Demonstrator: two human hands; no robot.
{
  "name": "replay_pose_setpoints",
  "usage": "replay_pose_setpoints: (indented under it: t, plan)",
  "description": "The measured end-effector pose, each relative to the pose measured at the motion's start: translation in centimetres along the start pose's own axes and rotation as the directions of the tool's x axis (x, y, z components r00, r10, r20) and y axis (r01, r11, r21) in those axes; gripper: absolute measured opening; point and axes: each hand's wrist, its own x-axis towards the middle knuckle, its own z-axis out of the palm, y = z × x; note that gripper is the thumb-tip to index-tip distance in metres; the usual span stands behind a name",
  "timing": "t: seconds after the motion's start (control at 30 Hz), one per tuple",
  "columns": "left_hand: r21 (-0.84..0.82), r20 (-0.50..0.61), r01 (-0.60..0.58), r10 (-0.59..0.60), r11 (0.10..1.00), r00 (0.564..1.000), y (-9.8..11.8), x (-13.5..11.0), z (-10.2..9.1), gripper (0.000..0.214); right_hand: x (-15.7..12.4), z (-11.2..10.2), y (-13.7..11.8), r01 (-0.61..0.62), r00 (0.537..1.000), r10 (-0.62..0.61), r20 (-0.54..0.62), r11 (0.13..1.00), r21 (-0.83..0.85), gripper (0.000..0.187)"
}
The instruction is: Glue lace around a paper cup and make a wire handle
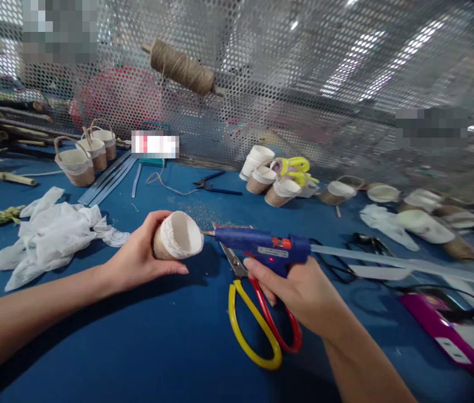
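Observation:
My left hand (138, 258) is wrapped round a small twine-covered cup (177, 236) lined with white fabric, held on its side with the mouth facing right. My right hand (297, 291) grips a blue hot glue gun (262, 246), finger at the trigger. The gun's metal nozzle points left and sits right at the cup's rim. A clear glue stick (388, 262) sticks out of the gun's back toward the right. Both hands hover just above the blue table (144, 347).
Scissors with yellow and red handles (257, 319) lie under the gun. White fabric scraps (52, 235) lie at left, finished little baskets (85, 157) behind them. More cups (270, 182) stand mid-back. A twine spool (182, 68) hangs on the perforated screen. A pink device (446, 327) lies at right.

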Motion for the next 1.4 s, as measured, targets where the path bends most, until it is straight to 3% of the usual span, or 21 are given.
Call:
replay_pose_setpoints:
  t: [0.2,0.6,1.4]
  plan:
    - [0.030,-0.013,-0.019,0.020,0.999,1.000,0.06,0.01,-0.05,0.070,0.10,0.12,-0.21,0.035,0.999,-0.035,-0.025,0.999,-0.011,0.040]
    - [0.072,-0.011,-0.038,0.039,0.997,0.999,0.24,0.01,0.02,0.070,0.14,0.34,-0.54,-0.075,0.996,0.077,-0.051,0.997,0.028,0.039]
    - [0.126,-0.043,-0.045,0.051,0.991,0.998,0.28,0.17,-0.05,0.067,0.08,0.27,-0.46,0.031,0.994,-0.035,-0.101,0.999,-0.040,0.025]
